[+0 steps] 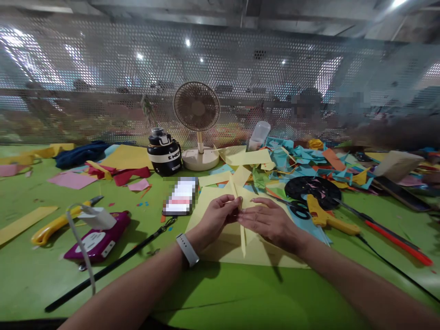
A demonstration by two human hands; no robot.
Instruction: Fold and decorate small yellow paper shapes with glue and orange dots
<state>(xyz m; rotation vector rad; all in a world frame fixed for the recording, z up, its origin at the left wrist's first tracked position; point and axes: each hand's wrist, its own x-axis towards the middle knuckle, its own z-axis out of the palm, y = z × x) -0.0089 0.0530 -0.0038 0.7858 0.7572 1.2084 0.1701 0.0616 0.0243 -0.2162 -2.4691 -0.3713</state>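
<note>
A narrow folded strip of yellow paper (243, 243) stands nearly upright between my two hands, over a large yellow paper sheet (216, 247). My left hand (220, 213) pinches the strip between thumb and fingers and wears a white band on its wrist. From the other side, my right hand (270, 222) has its long fingers laid against the strip at the same height, with the thumb hidden. Just behind the hands lie smaller yellow paper pieces (216, 178). Black-handled scissors (298, 210) rest to the right of my right hand.
A yellow glue gun (330, 220), a black round tray (311, 190) and a red-handled tool (398, 243) lie right. Left are a phone (180, 197), purple power bank (99, 238) and yellow-handled cutter (58, 224). A fan (197, 110), black jug (164, 153) and blue paper scraps (292, 151) stand behind.
</note>
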